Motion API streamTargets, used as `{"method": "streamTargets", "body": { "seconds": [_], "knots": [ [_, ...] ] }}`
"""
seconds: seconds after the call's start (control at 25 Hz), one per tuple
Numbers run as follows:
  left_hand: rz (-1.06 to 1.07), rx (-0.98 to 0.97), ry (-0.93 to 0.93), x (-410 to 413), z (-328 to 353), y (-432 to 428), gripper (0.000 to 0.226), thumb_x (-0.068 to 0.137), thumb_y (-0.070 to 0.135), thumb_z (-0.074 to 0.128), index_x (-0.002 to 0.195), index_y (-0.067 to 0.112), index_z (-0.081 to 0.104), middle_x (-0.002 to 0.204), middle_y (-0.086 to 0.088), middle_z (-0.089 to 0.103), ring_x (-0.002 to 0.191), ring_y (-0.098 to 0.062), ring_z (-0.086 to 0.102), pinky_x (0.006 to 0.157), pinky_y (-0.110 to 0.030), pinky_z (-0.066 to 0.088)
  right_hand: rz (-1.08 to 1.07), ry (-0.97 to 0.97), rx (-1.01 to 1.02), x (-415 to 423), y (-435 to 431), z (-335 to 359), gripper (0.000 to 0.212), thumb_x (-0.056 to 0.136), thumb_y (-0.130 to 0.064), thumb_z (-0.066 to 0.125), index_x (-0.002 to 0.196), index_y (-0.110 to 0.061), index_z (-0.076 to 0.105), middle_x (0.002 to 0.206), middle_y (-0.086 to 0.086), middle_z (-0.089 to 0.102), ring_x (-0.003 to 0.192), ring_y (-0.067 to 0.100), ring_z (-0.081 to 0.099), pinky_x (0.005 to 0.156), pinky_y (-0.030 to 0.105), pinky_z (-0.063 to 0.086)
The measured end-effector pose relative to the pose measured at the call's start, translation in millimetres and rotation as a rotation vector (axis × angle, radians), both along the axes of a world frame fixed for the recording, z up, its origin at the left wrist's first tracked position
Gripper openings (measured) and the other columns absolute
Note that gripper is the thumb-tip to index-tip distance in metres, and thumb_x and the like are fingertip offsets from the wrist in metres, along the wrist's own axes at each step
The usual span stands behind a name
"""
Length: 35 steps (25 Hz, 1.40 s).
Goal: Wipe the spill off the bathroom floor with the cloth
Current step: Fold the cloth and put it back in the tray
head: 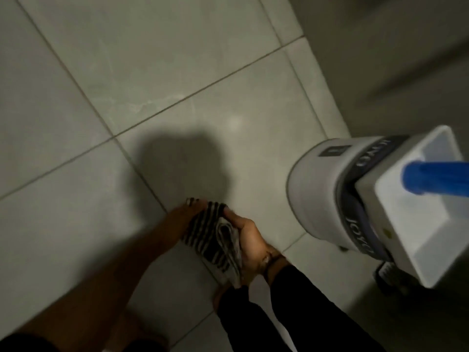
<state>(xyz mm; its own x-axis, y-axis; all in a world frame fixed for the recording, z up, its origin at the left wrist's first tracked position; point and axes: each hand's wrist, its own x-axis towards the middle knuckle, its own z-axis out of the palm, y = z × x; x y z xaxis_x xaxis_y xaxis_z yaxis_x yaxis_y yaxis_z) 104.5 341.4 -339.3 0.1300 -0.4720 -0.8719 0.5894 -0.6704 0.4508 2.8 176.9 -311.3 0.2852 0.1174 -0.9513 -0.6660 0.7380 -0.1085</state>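
Observation:
A black-and-white striped cloth [213,237], folded into a bundle, is held between both hands just above the grey tiled floor [152,59]. My left hand [189,212] reaches in on a bare arm from the lower left, its dark-nailed fingers along the cloth's left edge. My right hand [250,237], with a bracelet at the wrist and a black sleeve, grips the cloth's right side, thumb on top. A faint pale smear [142,107] and a small shiny patch [236,123] show on the tiles beyond the hands. The hands cast a dark shadow [187,168] on the floor.
A white and grey mop bucket [330,194] with a wringer basin [418,212] and a blue handle [436,176] stands close on the right. A wall [393,59] rises at the upper right. A black trouser leg [243,318] and a bare foot [218,297] are below the hands.

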Motion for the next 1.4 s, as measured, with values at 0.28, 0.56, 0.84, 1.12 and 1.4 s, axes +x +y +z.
{"method": "streamTargets", "body": {
  "seconds": [0.28, 0.56, 0.84, 1.12, 1.4],
  "knots": [
    [-0.08, -0.092, -0.049, -25, 147, -138, 0.027, 0.077, 0.034, 0.093, 0.103, 0.026, 0.088, 0.106, 0.003, 0.088, 0.1, -0.016, 0.084, 0.082, -0.028, 0.068, -0.469, 0.044, -0.011, -80, -110, 145, 0.111, 0.066, -0.097, 0.066, 0.132, -0.008, 0.078, 0.137, 0.022, 0.075, 0.124, 0.036, 0.074, 0.109, 0.049, 0.058],
    [-0.242, -0.182, -0.349, -60, 246, -299, 0.046, 0.094, 0.033, 0.077, 0.139, 0.026, 0.07, 0.12, 0.004, 0.081, 0.111, -0.018, 0.077, 0.102, -0.047, 0.063, -0.735, -0.006, -0.387, -163, -206, 219, 0.049, 0.088, -0.043, 0.07, 0.121, -0.009, 0.083, 0.117, 0.021, 0.082, 0.1, 0.035, 0.082, 0.084, 0.05, 0.069],
    [-0.796, -0.29, -0.796, -66, 216, -408, 0.02, 0.105, 0.028, 0.058, 0.124, 0.035, 0.058, 0.129, 0.003, 0.064, 0.118, -0.022, 0.069, 0.083, -0.027, 0.051, -0.638, 0.284, -0.731, -183, -293, 188, 0.026, 0.102, -0.006, 0.061, 0.119, -0.019, 0.075, 0.12, 0.009, 0.078, 0.109, 0.03, 0.074, 0.087, 0.041, 0.065],
    [-1.186, -0.043, -1.054, -85, 169, -434, 0.051, 0.101, 0.024, 0.068, 0.148, 0.008, 0.057, 0.148, -0.015, 0.058, 0.124, -0.037, 0.069, 0.104, -0.044, 0.058, -0.346, 0.471, -0.834, -159, -320, 120, 0.028, 0.096, -0.004, 0.07, 0.124, -0.008, 0.073, 0.128, 0.017, 0.076, 0.12, 0.038, 0.07, 0.104, 0.044, 0.061],
    [-1.329, -0.028, -1.292, -97, 149, -438, 0.058, 0.099, 0.018, 0.072, 0.152, 0.006, 0.05, 0.149, -0.014, 0.052, 0.118, -0.033, 0.073, 0.096, -0.042, 0.06, -0.052, 0.599, -0.999, -157, -327, 100, 0.031, 0.096, -0.015, 0.072, 0.126, -0.007, 0.069, 0.13, 0.016, 0.074, 0.121, 0.037, 0.069, 0.101, 0.035, 0.055]
  ]
}}
